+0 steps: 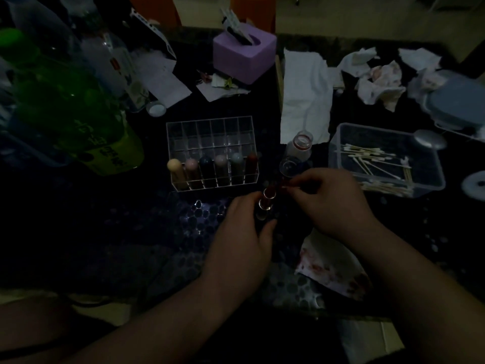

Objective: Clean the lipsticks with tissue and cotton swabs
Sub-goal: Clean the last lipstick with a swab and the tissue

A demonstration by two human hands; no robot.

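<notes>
— how many lipsticks are showing?
— seven. six round-capped lipsticks (206, 166) are standing in the front row of the clear acrylic grid organiser (210, 124). one open red lipstick in a dark tube (267, 198) is sitting just before it, with the left hand (244, 229) gripping it.
— and the right hand (328, 203)?
— it is pinching a small pale-tipped thing (284, 189) beside the lipstick's tip. many cotton swabs (367, 155) are lying in the clear plastic box (338, 143).

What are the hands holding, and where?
The left hand grips the lipstick round its lower tube. The right hand pinches a small thing, too dark to name.
</notes>
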